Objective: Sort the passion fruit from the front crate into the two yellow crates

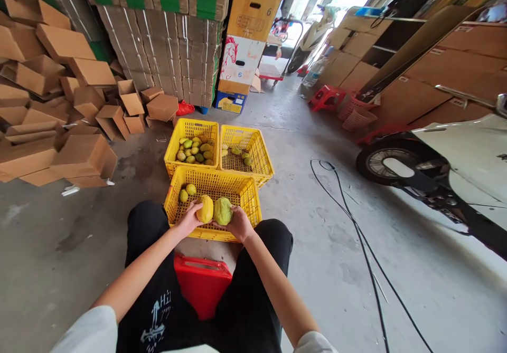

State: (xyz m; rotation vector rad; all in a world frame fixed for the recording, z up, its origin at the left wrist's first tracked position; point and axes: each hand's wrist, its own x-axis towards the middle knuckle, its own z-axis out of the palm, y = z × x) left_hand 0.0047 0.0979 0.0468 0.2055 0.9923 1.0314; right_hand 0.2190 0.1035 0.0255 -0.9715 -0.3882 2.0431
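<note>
Gripping from the outer sides, the left hand (189,221) curves part-open fingers around the yellow fruit (205,209), the right hand (241,225) likewise the green fruit (222,211) (seemingly to keep their skins visible). Both are above the front crate (251,197), presumably placed for easy reach.

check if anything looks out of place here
Two things. Open brown cardboard boxes lie jumbled at the left, tipped at various angles, and a thin black cable trails loosely across the grey concrete floor. The front yellow plastic crate sits upright.
</note>
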